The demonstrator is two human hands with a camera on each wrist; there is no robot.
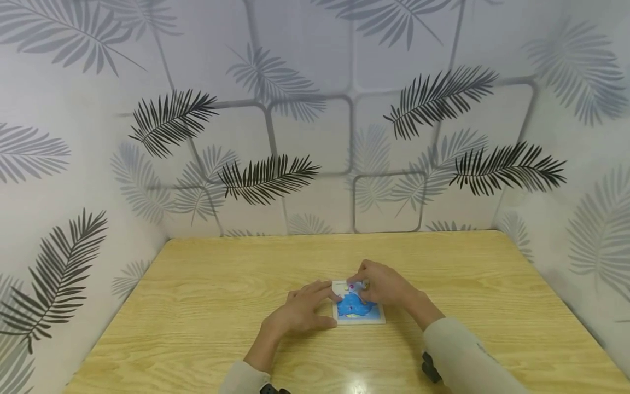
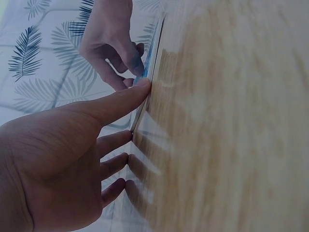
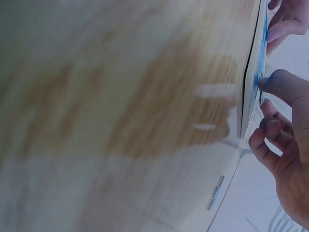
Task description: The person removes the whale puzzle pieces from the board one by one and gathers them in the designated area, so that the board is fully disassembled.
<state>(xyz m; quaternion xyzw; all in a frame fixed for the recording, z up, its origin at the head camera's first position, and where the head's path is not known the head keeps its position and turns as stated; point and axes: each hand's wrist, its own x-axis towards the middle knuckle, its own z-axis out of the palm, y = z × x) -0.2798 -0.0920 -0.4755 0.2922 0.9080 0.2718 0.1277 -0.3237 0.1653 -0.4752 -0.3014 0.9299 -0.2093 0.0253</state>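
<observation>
A flat, thin picture board (image 1: 359,317) with a white border lies on the table. It looks like a jigsaw puzzle, mostly blue, with a pale patch at its upper left. My left hand (image 1: 306,309) is at its left side, thumb at the near left corner and fingertips along the left part. In the left wrist view, the left hand (image 2: 63,159) has fairly straight fingers touching the board's edge. Over the upper right part, my right hand (image 1: 386,284) pinches a small puzzle piece between thumb and fingers. In the right wrist view, the right hand (image 3: 289,135) partly hides this piece.
The wood-grain table (image 1: 221,284) extends around the board on all sides. Behind it stands a wall (image 1: 315,131) covered with a leaf pattern. A small metallic-looking strip (image 3: 216,193) shows near the table edge in the right wrist view.
</observation>
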